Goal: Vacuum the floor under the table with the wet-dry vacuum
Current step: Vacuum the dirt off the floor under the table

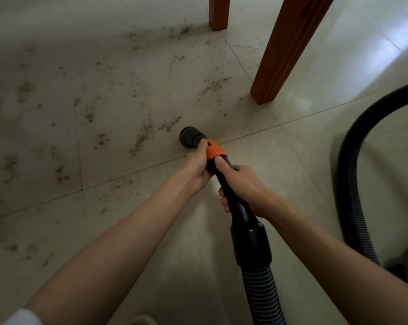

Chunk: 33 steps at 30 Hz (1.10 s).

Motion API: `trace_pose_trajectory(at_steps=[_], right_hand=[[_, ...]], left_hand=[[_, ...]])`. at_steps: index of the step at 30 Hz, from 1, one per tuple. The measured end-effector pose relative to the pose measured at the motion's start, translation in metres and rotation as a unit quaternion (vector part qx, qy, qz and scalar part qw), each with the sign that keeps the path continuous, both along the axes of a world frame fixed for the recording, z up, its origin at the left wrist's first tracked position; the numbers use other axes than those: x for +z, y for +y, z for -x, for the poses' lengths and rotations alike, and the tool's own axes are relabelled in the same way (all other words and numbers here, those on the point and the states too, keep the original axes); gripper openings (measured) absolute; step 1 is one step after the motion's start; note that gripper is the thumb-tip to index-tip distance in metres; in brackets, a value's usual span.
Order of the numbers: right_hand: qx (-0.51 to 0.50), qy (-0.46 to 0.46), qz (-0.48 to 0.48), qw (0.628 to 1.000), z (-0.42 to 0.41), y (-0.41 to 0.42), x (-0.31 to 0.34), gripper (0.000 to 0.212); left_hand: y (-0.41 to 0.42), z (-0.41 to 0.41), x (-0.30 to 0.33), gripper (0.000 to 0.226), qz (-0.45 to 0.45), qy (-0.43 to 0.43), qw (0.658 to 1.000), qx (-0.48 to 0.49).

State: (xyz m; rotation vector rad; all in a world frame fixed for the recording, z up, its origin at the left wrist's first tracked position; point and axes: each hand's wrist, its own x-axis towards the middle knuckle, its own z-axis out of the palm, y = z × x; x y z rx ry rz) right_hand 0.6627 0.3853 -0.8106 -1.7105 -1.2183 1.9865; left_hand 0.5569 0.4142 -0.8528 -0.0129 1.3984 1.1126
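Both hands gripping black vacuum wand [231, 195], left hand [197, 168], right hand [241, 186], nozzle [190, 136] beside dirt [142, 137]

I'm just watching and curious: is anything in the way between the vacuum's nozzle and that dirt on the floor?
Nothing visible. The nozzle sits beside the nearest dirt, with bare tile between. The table legs stand farther off, to the right.

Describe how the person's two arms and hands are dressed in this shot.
Both forearms are bare from wrist to near the elbow. The left hand and right hand wear no gloves, and no rings, watch or bracelet show. At the bottom left corner a bit of white sleeve shows on the left arm. The right arm leaves the picture with no sleeve in view.
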Motion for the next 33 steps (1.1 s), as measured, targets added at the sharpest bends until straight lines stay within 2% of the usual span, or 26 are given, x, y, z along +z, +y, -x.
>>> trace_pose_trajectory(at_steps=[7,13,18,25,33], right_hand=[[0.039,0.019,0.008,0.999,0.026,-0.007,-0.008,0.036],[0.073,0.056,0.050,0.995,0.025,-0.015,-0.012,0.044],[0.078,0.042,0.017,0.996,0.030,-0.014,-0.012,0.041],[0.047,-0.008,-0.032,0.998,0.038,-0.009,-0.013,0.039],[0.024,-0.021,-0.049,0.998,0.040,0.008,-0.016,0.037]], left_hand=[[-0.013,0.030,0.000,0.049,0.030,0.007,0.998,0.047],[-0.013,0.046,-0.006,0.052,0.022,-0.003,0.998,0.064],[-0.007,0.053,-0.006,0.052,0.016,-0.036,0.997,0.060],[0.002,0.055,0.000,0.052,0.016,-0.039,0.999,0.028],[0.022,0.046,0.009,0.053,0.014,0.013,0.999,-0.041]])
